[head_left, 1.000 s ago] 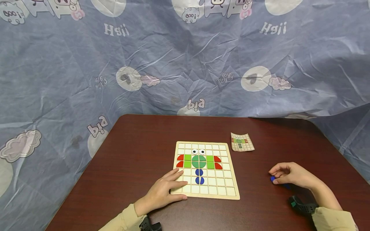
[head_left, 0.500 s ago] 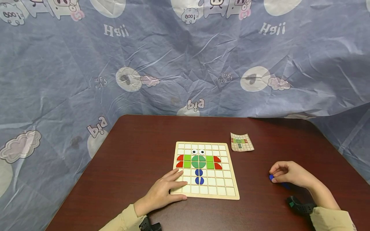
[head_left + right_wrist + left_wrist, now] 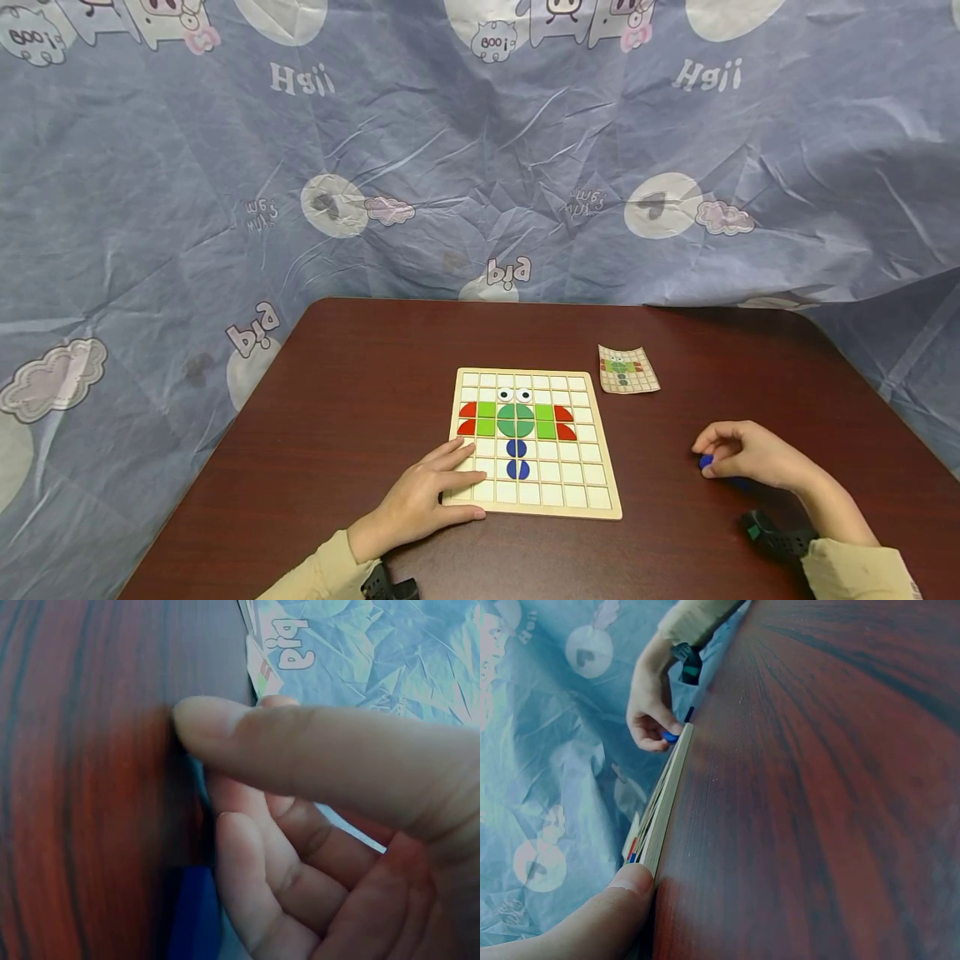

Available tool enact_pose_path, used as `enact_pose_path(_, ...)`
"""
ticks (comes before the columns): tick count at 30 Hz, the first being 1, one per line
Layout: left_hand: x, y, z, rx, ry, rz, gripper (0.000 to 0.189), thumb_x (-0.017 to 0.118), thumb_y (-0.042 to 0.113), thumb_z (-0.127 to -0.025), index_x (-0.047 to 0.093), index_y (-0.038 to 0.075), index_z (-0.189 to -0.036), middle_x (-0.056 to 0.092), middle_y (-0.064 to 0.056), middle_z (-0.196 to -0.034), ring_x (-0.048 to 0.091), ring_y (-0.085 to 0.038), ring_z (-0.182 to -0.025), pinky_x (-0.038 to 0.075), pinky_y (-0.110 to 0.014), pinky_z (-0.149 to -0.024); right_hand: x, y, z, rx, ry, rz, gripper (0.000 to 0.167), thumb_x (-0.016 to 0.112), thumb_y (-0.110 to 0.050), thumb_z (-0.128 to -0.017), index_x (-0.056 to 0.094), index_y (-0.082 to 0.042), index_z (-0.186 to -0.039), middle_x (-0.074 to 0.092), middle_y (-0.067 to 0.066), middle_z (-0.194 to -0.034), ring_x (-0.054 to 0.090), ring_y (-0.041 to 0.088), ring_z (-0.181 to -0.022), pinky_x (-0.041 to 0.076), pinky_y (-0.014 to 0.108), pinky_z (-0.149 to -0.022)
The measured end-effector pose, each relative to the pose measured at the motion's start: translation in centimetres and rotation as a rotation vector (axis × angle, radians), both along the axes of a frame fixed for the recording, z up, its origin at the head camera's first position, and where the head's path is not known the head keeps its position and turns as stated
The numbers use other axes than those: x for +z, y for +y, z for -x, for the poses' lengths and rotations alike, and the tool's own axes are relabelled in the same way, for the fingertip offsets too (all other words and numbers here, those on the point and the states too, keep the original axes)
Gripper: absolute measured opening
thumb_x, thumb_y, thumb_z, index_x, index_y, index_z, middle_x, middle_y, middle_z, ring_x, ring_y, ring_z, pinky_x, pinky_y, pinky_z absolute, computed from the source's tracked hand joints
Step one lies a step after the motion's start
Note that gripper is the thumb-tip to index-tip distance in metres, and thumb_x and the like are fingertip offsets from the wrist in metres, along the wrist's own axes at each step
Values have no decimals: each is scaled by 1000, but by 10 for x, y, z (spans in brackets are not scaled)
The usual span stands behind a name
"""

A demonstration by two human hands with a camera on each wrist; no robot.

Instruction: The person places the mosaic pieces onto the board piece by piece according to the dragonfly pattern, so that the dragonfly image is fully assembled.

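My left hand rests on the left edge of a light wooden grid board, its fingers spread over the near left corner. On the board lie eye pieces, red quarter pieces, light green squares, a darker green circle and blue pieces. Off to the right, my right hand pinches a small blue piece between thumb and fingers, low over the table. Beneath that hand lies another blue piece, partly hidden; a blue block shows in the right wrist view.
A small paper card printted with a similar picture lies beyond the board's right side. The dark brown table ends at a hanging blue cloth at the back. Each wrist wears a black band.
My right hand has shifted slightly to the left with the blue piece between its fingers. The left hand and the board look unmoved.
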State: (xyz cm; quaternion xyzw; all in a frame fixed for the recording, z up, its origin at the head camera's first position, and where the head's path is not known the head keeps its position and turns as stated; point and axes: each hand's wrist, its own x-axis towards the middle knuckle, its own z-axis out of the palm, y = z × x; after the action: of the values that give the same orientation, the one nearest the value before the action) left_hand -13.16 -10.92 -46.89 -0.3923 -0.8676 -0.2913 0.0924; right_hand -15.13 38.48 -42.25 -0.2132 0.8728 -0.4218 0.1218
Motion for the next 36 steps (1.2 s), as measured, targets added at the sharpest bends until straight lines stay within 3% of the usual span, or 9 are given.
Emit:
enact_pose_path(9, 1, 0, 0, 7, -11, -1, 46, 68, 50, -81, 69, 21, -116, 49, -10, -138, 37, -29, -133, 41, -45, -99, 5, -11, 0, -54, 19, -60, 15, 74, -12, -80, 67, -5, -91, 66, 4, -83, 59, 9, -68, 50, 25, -60)
enact_pose_path(17, 1, 0, 0, 7, -25, 1, 46, 68, 51, -81, 69, 21, -116, 48, -10, -139, 36, -28, -133, 41, -45, -100, 19, -38, 3, -90, 97, -123, 15, 75, -19, -80, 73, -11, -93, 70, -2, -86, 58, 3, -72, 47, 22, -58)
enact_pose_path(26, 0, 0, 1, 4, -10, -4, 47, 67, 52, -81, 69, 21, -117, 49, -10, -138, 37, -29, -133, 42, -46, -99, 25, -64, 9, -58, 211, -169, 21, 72, -28, -83, 75, -15, -100, 71, -5, -97, 61, 3, -93, 52, 25, -73)
enact_pose_path(36, 0, 0, 0, 12, -29, 12, 48, 66, 53, -81, 68, 23, -118, 47, -8, -140, 35, -27, -134, 41, -46, -99, 31, -98, 20, -6, 190, -143, 27, 69, -29, -87, 72, -11, -106, 70, -4, -98, 63, 8, -86, 51, 24, -70)
